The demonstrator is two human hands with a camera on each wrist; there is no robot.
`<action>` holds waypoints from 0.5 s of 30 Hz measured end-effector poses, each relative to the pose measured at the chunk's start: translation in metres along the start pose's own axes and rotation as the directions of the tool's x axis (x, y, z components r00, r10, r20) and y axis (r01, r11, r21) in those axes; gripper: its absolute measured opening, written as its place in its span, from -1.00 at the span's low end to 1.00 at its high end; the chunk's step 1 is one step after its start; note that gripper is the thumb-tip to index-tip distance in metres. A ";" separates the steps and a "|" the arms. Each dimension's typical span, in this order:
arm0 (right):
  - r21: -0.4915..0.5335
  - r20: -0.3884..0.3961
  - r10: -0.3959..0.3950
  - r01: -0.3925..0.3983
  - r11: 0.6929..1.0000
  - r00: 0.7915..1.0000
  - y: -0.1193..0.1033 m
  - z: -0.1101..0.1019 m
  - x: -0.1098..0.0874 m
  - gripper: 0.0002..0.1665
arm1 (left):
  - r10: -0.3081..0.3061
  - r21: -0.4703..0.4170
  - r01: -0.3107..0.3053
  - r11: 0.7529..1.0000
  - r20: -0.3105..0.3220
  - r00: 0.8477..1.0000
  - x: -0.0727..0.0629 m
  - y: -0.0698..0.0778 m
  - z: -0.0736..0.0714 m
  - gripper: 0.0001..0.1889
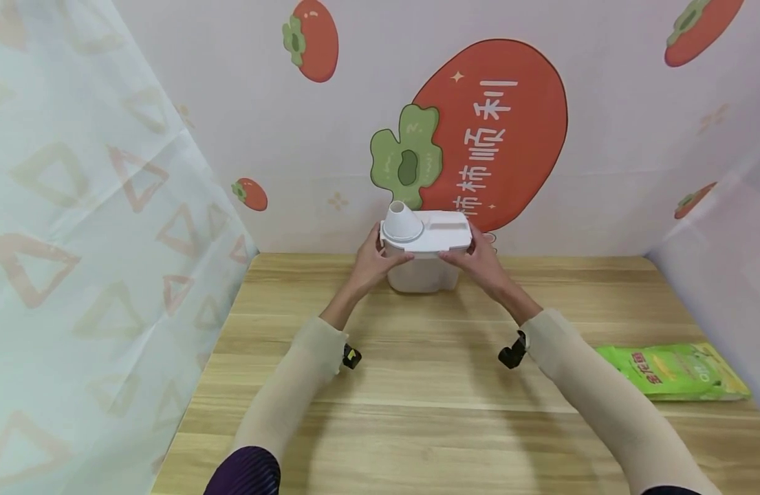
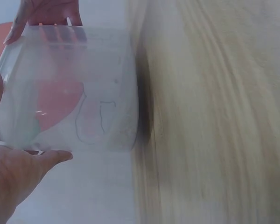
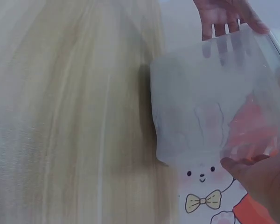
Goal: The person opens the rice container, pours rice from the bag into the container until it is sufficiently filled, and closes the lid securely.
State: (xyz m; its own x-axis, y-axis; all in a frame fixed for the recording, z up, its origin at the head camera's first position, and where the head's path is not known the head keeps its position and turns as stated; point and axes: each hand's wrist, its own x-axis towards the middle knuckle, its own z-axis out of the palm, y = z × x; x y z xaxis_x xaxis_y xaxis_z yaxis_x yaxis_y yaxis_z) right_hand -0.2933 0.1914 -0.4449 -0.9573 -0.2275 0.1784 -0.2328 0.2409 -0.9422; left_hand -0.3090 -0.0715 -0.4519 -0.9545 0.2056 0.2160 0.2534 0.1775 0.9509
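Note:
A clear plastic storage container (image 1: pixel 423 276) is held near the table's back edge. Its white lid (image 1: pixel 446 238) carries a cone-shaped spout (image 1: pixel 402 221) on the left and a recessed panel on the right. My left hand (image 1: pixel 371 262) grips the left side just below the lid, thumb along the front. On the opposite side my right hand (image 1: pixel 482 264) holds it the same way. Both wrist views show see-through walls: fingers (image 2: pixel 60 35) show through the container (image 2: pixel 102 70), and nothing is visible inside. In the right wrist view the container's base (image 3: pixel 156 112) is close over the wood.
A green and yellow printed packet (image 1: pixel 677 371) lies flat on the wooden table (image 1: pixel 417 412) at the right. Behind the table rises a wall covering (image 1: pixel 330 151) with persimmon pictures. Another patterned sheet (image 1: pixel 101 227) hangs along the left side.

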 end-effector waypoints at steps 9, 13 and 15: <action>-0.040 -0.004 -0.015 0.014 0.999 1.000 -0.009 0.010 -0.023 0.14 | -0.003 -0.009 0.003 1.000 0.029 1.000 -0.025 0.008 -0.006 0.01; -0.056 0.004 -0.005 0.005 0.998 1.000 -0.011 0.015 -0.034 0.16 | 0.008 0.009 -0.008 1.000 0.021 1.000 -0.037 0.008 -0.007 -0.03; -0.068 0.007 0.005 -0.004 0.998 1.000 -0.012 0.017 -0.040 0.16 | 0.015 0.023 -0.015 1.000 0.015 1.000 -0.043 0.006 -0.007 -0.05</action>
State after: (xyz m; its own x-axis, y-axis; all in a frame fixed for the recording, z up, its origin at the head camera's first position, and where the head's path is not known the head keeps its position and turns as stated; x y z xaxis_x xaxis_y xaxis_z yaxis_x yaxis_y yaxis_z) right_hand -0.2497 0.1818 -0.4457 -0.9571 -0.2331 0.1720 -0.2399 0.3054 -0.9215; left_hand -0.2671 -0.0864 -0.4538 -0.9480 0.2231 0.2268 0.2717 0.1965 0.9421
